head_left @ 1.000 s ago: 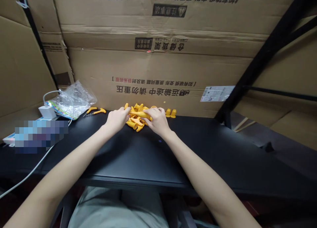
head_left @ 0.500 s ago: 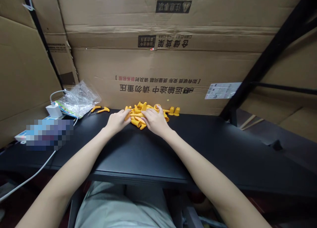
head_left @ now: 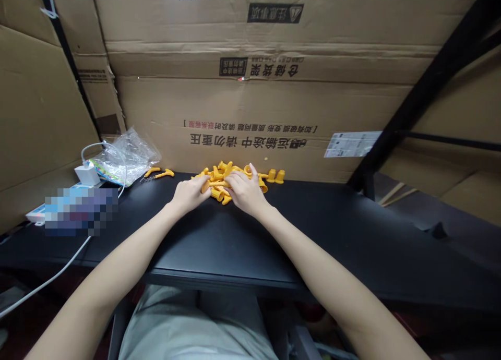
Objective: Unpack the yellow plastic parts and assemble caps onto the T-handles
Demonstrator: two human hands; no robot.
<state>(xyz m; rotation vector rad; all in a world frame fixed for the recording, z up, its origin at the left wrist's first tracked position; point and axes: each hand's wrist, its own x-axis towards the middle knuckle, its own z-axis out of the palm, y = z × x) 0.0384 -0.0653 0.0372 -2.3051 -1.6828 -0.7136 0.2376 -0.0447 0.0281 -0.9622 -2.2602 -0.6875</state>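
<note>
A heap of small yellow plastic parts (head_left: 221,171) lies at the far edge of a black table (head_left: 219,245), against a cardboard wall. My left hand (head_left: 189,192) rests on the heap's left side, fingers curled round a yellow piece. My right hand (head_left: 242,191) lies on the heap's right side, fingers bent and pinching a yellow piece, one finger pointing up. Both hands meet over one elongated yellow part (head_left: 217,183). Two yellow caps (head_left: 275,176) stand just right of the heap.
Two yellow hook-shaped pieces (head_left: 158,173) lie left of the heap. A crumpled clear plastic bag (head_left: 125,156), a white charger (head_left: 86,174) with its cable (head_left: 50,276) and a blurred-out item sit at the far left. Cardboard sheets (head_left: 254,99) wall the back; a black frame bar (head_left: 422,83) slants right.
The hands have stayed on the heap and shifted slightly among the pieces; the right hand's finger has lifted. The view has tilted a little.
</note>
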